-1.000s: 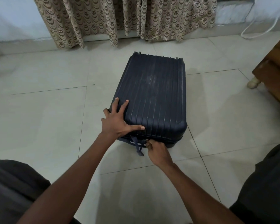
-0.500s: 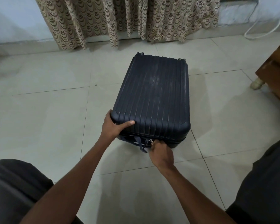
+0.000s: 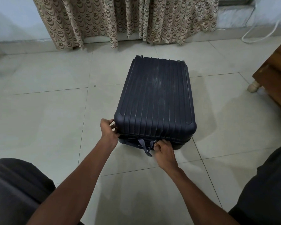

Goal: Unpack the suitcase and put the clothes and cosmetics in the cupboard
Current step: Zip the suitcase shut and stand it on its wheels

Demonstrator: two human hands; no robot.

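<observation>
While suitcase (image 3: 154, 98) lies shut, left hand (image 3: 108, 132) gripping corner, right hand (image 3: 165, 151) pinching zipper pull (image 3: 155, 142)

A dark ribbed suitcase (image 3: 154, 101) lay flat and closed on the tiled floor (image 3: 39, 120) before a patterned curtain (image 3: 125, 18). The left hand (image 3: 108, 131) held its near left corner, while the right hand (image 3: 163, 150) pinched the zipper pull (image 3: 155, 142) on the near side.

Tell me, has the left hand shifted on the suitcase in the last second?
Yes. The left hand has slid off the ribbed top of the dark blue suitcase, toward the person, and now holds its near-left corner, fingers at the side edge.
</observation>
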